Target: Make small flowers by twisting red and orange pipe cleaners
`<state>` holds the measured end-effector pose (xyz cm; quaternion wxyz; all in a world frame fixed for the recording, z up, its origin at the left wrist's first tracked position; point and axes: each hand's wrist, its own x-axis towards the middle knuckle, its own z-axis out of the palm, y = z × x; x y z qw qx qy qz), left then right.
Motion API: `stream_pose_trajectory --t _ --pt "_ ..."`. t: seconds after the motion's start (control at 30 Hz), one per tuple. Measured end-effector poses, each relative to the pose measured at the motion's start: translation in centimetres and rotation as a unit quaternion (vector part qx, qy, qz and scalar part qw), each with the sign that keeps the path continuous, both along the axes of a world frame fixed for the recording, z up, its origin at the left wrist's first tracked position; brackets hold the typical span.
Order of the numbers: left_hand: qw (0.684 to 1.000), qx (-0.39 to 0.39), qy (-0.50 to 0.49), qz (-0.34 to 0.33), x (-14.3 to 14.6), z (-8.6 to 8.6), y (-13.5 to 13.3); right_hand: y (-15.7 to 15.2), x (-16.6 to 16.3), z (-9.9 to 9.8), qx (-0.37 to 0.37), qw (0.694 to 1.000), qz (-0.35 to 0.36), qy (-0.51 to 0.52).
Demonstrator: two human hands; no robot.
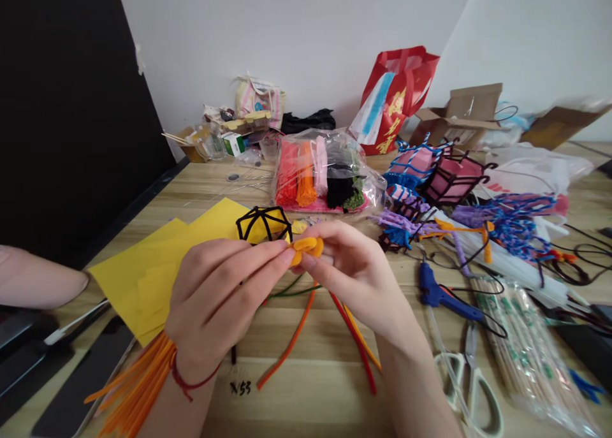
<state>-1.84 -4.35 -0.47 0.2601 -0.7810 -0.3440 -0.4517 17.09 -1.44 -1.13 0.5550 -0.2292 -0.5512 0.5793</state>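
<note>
My left hand [224,291] and my right hand [354,272] meet at the middle of the view, both pinching a small folded orange pipe cleaner [306,245] between thumbs and fingertips. A red string bracelet sits on my left wrist. Just behind the hands stands a black wire-frame dome [264,224] on yellow paper sheets [157,259]. Loose orange and red pipe cleaners [356,339] lie on the wooden table [306,393] below my hands.
A bundle of orange pipe cleaners [136,387] lies at lower left. A plastic bag of coloured pipe cleaners [322,173] sits behind. A blue glue gun [442,294], scissors [471,377], packed sticks [519,345] and blue-purple lantern crafts [440,176] are right. Another person's arm [38,278] enters at left.
</note>
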Motion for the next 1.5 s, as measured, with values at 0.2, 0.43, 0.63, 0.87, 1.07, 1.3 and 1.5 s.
stream_pose_trajectory --t 0.2,0.43,0.63,0.87,1.07,1.3,1.5 --pt "0.999 0.039 0.016 -0.026 -0.9 -0.6 -0.4 0.2 0.7 0.4 -0.009 0.998 0.065 -0.008" --pt "0.999 0.000 -0.027 -0.030 -0.2 -0.4 0.2 -0.2 0.3 0.6 0.009 1.000 -0.014 0.004" --pt "0.974 -0.105 -0.163 -0.114 0.9 0.1 1.1 -0.7 0.3 0.6 0.156 0.978 -0.115 -0.082" --pt "0.950 -0.187 -0.223 -0.111 1.4 0.1 0.3 -0.5 0.7 0.8 0.277 0.936 -0.143 -0.160" --pt "0.806 -0.430 -0.365 -0.178 2.0 0.9 -0.2 -0.4 0.7 0.9 0.278 0.932 -0.138 -0.186" --pt "0.722 -0.500 -0.432 -0.204 2.2 0.5 0.8 -0.6 0.0 0.4 0.183 0.969 -0.118 -0.116" --pt "0.784 -0.435 -0.406 -0.175 2.8 0.0 0.3 -0.4 -0.3 0.4 0.018 0.994 -0.105 0.005"
